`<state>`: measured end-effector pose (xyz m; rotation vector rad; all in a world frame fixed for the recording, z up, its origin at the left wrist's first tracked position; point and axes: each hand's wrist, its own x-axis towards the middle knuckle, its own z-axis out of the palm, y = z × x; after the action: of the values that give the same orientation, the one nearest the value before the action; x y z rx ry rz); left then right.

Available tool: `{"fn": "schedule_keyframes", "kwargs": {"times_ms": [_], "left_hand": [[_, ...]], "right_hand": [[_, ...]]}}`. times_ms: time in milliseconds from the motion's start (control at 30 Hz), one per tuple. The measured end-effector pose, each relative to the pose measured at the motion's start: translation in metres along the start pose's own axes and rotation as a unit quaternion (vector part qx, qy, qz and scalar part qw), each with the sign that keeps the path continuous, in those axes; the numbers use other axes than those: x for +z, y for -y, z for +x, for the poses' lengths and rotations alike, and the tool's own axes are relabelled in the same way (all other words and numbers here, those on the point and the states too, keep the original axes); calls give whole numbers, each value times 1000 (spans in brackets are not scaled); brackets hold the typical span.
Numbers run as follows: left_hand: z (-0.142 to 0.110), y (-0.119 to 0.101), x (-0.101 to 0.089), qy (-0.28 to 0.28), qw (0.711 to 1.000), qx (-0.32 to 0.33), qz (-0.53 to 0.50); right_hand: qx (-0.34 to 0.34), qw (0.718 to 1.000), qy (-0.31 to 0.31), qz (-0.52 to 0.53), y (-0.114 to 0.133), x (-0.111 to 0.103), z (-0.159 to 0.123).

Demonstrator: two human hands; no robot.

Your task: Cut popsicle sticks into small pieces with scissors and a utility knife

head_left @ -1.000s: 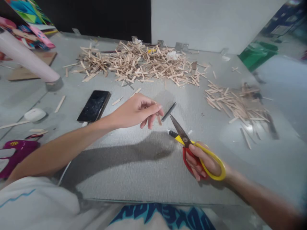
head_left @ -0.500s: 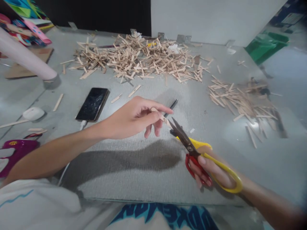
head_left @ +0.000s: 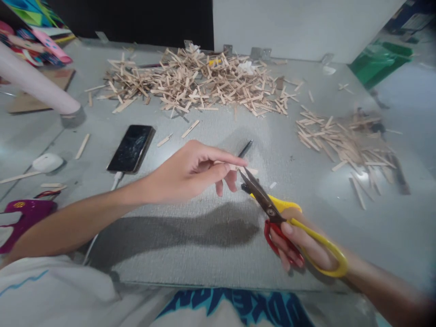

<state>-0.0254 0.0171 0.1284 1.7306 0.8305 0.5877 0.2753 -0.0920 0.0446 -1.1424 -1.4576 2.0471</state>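
Note:
Between thumb and index finger, my left hand (head_left: 200,175) pinches a small flat wooden stick (head_left: 252,171) above the table. My right hand (head_left: 303,245) is closed through the handles, one red and one yellow, of a pair of scissors (head_left: 260,197). Their slightly parted blades point up and left, with the tips at the stick by my left fingertips. A dark pen (head_left: 245,148) lies just beyond my left hand. Behind the scissors, a yellow-handled tool (head_left: 284,204) with a dark end rests on the table, partly hidden.
A big heap of wooden sticks (head_left: 204,84) spreads along the back; a smaller pile (head_left: 335,141) lies at right. At left are a phone (head_left: 131,149) on a white cable, a pale tube (head_left: 37,81) and a purple tool (head_left: 29,218). A green bin (head_left: 381,63) stands far right.
In my left fingers the stick has turned from slanting downward to nearly level, its end now reaching past the scissor tips. My left index fingertip has dropped slightly. The scissors have barely moved.

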Motion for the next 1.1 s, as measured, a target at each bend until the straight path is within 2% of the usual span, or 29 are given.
{"fn": "schedule_keyframes", "kwargs": {"times_ms": [200, 433, 600, 800, 900, 1100], "left_hand": [[-3, -2, 4, -7, 999, 17, 29], [-3, -4, 7, -6, 998, 46, 35], [-3, -6, 8, -3, 999, 31, 40], [-4, 0, 3, -6, 999, 15, 39], [-3, 2, -1, 10, 999, -3, 51], [-2, 4, -2, 33, 998, -34, 52]], "right_hand": [[24, 999, 5, 36, 0, 1, -3], [47, 999, -19, 3, 1, 2, -1], [60, 997, -37, -21, 5, 6, -1], [66, 991, -61, -101, 12, 6, -1], [63, 988, -71, -124, 14, 4, 0], [64, 990, -60, -111, 15, 7, 4]]}}
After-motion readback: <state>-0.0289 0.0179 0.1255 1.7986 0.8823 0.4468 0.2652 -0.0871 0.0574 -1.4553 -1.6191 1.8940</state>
